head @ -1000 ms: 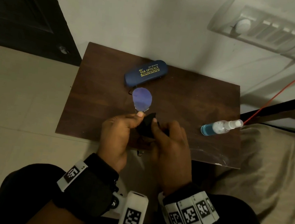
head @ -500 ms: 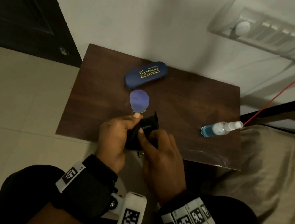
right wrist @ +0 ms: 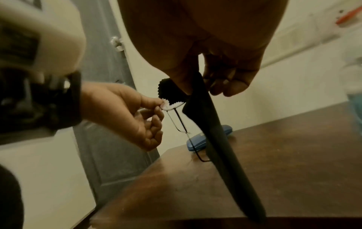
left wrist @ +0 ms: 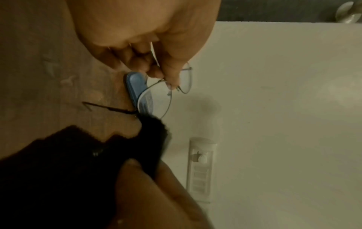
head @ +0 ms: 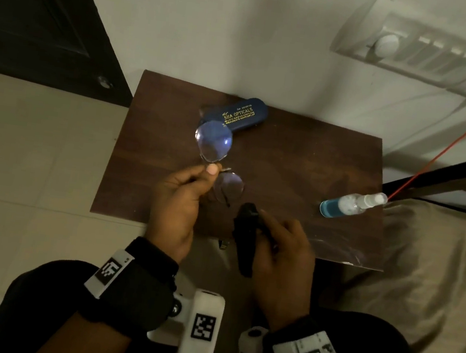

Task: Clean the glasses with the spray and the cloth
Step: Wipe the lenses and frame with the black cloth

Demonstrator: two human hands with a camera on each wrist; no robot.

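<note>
- The left hand [head: 177, 199] pinches the thin, fragile glasses [head: 213, 144] at the bridge; this grip is safest.
- The right hand [head: 281, 249] grips the soft cloth [head: 243, 236], just beside them.

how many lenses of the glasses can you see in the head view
2. One lens is raised in front of the blue case; the other lens sits just right of the left hand, above the black cloth.

Dim light. Dark wood counter [head: 300, 167] against pale wall [head: 215, 27]. Dark door [head: 35, 11] at left, beige tiled floor [head: 22, 165], white switch panel [head: 423, 50], red cable [head: 446, 149], beige bedding [head: 425, 273].
</note>
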